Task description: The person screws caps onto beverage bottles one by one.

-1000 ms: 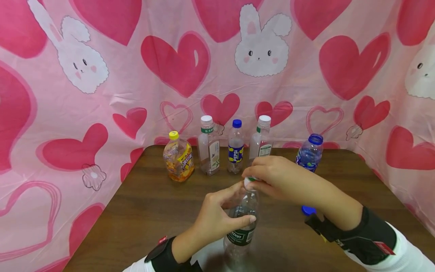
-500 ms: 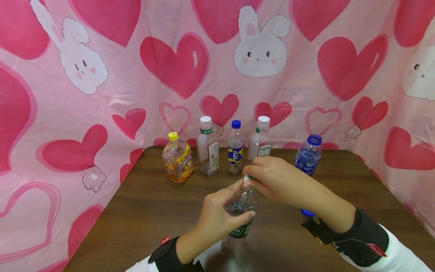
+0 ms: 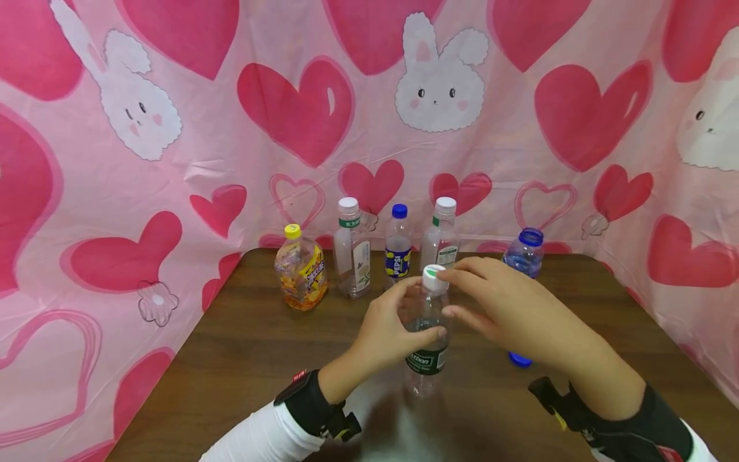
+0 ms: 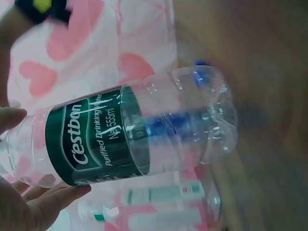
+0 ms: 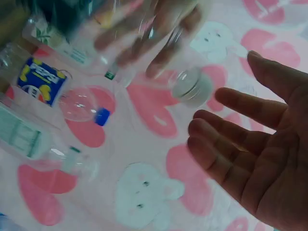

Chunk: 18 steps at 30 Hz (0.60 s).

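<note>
My left hand (image 3: 381, 327) grips a clear C'estbon water bottle (image 3: 427, 360), thumb on one side and fingers on the other. The bottle stands nearly upright in the head view, and its green label (image 4: 91, 137) shows plainly in the left wrist view. A white cap (image 3: 434, 278) sits on its neck. Beside that cap is my right hand (image 3: 514, 308), fingers spread and holding nothing. In the right wrist view a gap shows between the right hand's fingers (image 5: 240, 108) and the cap (image 5: 192, 87).
Behind stand a yellow-capped bottle (image 3: 301, 273), two white-capped bottles (image 3: 352, 256) (image 3: 440, 247) and a blue-capped Pepsi bottle (image 3: 398, 250). To the right, a blue bottle (image 3: 524, 256) has an uncapped mouth. A loose blue cap (image 3: 519, 360) lies on the brown table (image 3: 260, 385).
The right hand's fingers have come off the white cap and spread beside it. The left hand has moved the bottle up and forward, slightly to the right.
</note>
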Tool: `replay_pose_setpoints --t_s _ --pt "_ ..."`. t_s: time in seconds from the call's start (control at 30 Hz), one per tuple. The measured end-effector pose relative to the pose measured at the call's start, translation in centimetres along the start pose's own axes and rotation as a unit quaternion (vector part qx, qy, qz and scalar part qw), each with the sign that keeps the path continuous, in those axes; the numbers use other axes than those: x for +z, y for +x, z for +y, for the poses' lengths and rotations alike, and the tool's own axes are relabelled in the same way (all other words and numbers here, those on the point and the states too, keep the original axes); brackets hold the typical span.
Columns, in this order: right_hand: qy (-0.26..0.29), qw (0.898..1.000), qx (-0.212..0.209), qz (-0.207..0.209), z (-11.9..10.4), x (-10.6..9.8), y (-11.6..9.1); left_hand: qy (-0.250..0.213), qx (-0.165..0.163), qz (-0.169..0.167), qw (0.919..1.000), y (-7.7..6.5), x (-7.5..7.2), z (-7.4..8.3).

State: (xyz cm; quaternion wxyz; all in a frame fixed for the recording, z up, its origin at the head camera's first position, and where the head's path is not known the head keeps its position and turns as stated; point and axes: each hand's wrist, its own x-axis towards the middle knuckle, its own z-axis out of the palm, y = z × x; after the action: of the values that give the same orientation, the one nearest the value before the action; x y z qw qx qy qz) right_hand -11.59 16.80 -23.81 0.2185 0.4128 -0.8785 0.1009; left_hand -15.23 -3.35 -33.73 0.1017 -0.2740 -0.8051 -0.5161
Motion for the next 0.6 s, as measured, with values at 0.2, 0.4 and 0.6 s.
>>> replay_pose_setpoints --t_s 0.2,0.4,0.6 --pt "0.022 1.0 0.004 0.014 -0.7 4.2 -4.8 0.024 -0.01 0.03 0.9992 3.5 -0.6 -1.5" --pt "0.124 0.992 0.006 -0.033 -2.5 9.5 -7.7 0.02 -0.021 0.012 0.9995 5.8 0.2 -2.2" --pt "0.246 0.959 0.061 -0.128 -3.0 11.7 -8.5 0.031 -0.024 -0.008 0.9992 7.8 2.0 -2.5"
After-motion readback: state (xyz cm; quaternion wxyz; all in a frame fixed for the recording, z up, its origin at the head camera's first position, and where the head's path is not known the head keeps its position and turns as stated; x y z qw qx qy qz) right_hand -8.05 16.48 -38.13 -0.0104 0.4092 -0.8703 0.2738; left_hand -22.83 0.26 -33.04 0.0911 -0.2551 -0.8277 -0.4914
